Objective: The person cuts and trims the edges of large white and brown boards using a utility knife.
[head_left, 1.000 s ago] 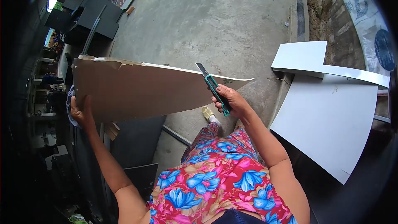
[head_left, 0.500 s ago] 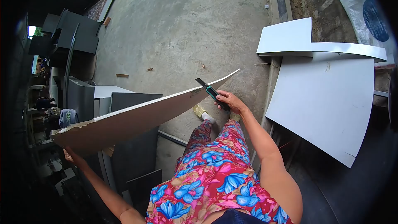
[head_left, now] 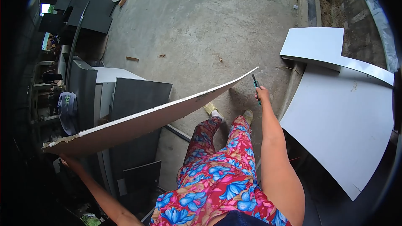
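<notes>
A long board (head_left: 142,126), brown on its face with a ragged white edge, stretches across in front of me from lower left to the middle. My left hand (head_left: 71,163) grips its lower edge near the left end, the fingers partly hidden behind it. In my right hand (head_left: 262,94) is a black and teal utility knife (head_left: 256,84), its dark blade out and pointing up. The blade tip is close beside the board's far right end.
White panels (head_left: 339,121) lie on the right beside the concrete kerb. Dark grey panels (head_left: 140,104) stand at the left, behind the board. A grey cloth (head_left: 67,111) hangs at far left. Small wood scraps (head_left: 132,59) lie on the concrete floor (head_left: 201,21).
My right hand has moved with the knife away to the right and forward, from the board's edge to its far end. The view has shifted slightly left; my left hand still grips the board.
</notes>
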The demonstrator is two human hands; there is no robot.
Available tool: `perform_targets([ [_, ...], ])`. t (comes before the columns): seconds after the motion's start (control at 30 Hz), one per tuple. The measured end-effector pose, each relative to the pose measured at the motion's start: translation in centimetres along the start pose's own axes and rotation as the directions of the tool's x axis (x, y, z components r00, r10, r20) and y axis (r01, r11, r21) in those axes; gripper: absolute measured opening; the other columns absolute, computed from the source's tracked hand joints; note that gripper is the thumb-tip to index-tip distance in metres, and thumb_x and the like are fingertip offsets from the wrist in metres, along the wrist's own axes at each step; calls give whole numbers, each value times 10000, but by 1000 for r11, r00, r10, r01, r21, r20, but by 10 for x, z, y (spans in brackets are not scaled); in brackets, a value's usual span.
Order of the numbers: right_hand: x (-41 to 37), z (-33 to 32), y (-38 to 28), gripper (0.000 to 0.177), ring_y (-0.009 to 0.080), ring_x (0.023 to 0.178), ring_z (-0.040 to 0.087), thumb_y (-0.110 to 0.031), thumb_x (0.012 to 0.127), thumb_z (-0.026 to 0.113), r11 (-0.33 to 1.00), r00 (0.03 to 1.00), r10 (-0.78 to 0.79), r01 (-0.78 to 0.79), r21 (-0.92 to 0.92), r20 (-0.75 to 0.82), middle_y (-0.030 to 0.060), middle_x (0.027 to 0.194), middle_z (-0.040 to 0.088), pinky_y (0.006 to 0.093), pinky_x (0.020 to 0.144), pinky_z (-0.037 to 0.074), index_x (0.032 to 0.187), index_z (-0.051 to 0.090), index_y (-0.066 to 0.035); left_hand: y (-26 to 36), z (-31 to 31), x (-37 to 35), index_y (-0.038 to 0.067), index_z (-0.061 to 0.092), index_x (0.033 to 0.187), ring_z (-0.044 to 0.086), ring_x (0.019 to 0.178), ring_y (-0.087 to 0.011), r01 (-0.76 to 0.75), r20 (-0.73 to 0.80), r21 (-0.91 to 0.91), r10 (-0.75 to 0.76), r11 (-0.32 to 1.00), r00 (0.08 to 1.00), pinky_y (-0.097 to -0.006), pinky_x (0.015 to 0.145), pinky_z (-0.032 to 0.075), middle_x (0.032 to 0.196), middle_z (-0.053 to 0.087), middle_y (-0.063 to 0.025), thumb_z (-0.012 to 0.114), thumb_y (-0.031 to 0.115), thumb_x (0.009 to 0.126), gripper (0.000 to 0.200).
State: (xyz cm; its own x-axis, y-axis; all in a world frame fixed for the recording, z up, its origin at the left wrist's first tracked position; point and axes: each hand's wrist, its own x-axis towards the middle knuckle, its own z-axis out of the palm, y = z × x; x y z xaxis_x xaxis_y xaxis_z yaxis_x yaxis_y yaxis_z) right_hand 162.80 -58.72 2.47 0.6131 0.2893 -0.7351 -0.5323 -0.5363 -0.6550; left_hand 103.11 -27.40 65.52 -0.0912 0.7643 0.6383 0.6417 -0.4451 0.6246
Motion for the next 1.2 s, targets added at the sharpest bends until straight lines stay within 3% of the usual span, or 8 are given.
perform_targets([
  [0.1,-9,11,4,351,226,583,620,-209,812,599,834,836,-510,422,-357,-203,117,721,620,353,556,491,1137,584,-77,12,4,-14,-37,517,1180,574,944,-188,47,-18,37,-47,998,999,-335,814,465,1078,589,-119,422,519,911,625],
  [0.2,-72,17,-36,379,366,905,599,-217,808,599,769,842,-531,432,-471,-94,191,935,615,444,743,485,1175,561,-132,20,15,-20,-20,547,1123,574,893,-153,1,-2,-57,-1,998,1000,-311,779,465,1014,607,-85,430,508,912,580],
  [0.3,-143,32,-75,443,380,879,597,-193,803,599,672,841,-540,463,-578,45,208,936,592,450,741,483,1229,508,-113,30,19,-25,-1,574,1037,569,825,-124,1,45,-54,2,999,999,-278,737,463,935,616,-56,447,481,915,513],
  [0.5,-285,41,-143,496,410,820,586,-140,791,598,563,644,-746,747,-354,170,216,907,548,476,706,481,1255,448,-48,34,26,-24,1,595,992,547,739,-87,-61,100,34,57,998,993,-248,658,443,853,618,-24,508,425,909,440],
  [0.9,-439,28,-255,522,385,850,574,-126,779,587,340,236,-872,923,183,429,175,955,533,442,741,472,1271,418,-80,97,62,-49,17,602,809,458,623,-54,-175,51,-26,176,984,983,-239,555,379,676,550,19,529,399,901,399],
  [1.1,-285,44,-212,367,373,881,587,-72,707,548,610,594,-743,790,-51,308,190,921,612,408,778,464,1072,579,-62,71,44,-43,15,590,834,452,650,-53,-243,88,60,237,968,967,-245,570,373,703,547,22,509,394,913,395],
  [1.17,-234,50,-178,324,310,701,616,-102,743,578,589,585,-751,803,-90,305,143,769,618,379,653,488,1063,588,-53,58,34,-45,6,610,896,477,679,-57,-228,97,80,221,970,971,-243,592,393,744,575,14,504,396,917,405],
  [1.2,-219,53,-165,317,252,648,589,-127,761,598,762,700,-623,644,66,350,106,731,590,351,598,471,1072,587,-65,47,25,-44,4,611,906,490,683,-61,-219,100,94,210,971,973,-245,596,402,751,583,9,507,398,914,407],
])
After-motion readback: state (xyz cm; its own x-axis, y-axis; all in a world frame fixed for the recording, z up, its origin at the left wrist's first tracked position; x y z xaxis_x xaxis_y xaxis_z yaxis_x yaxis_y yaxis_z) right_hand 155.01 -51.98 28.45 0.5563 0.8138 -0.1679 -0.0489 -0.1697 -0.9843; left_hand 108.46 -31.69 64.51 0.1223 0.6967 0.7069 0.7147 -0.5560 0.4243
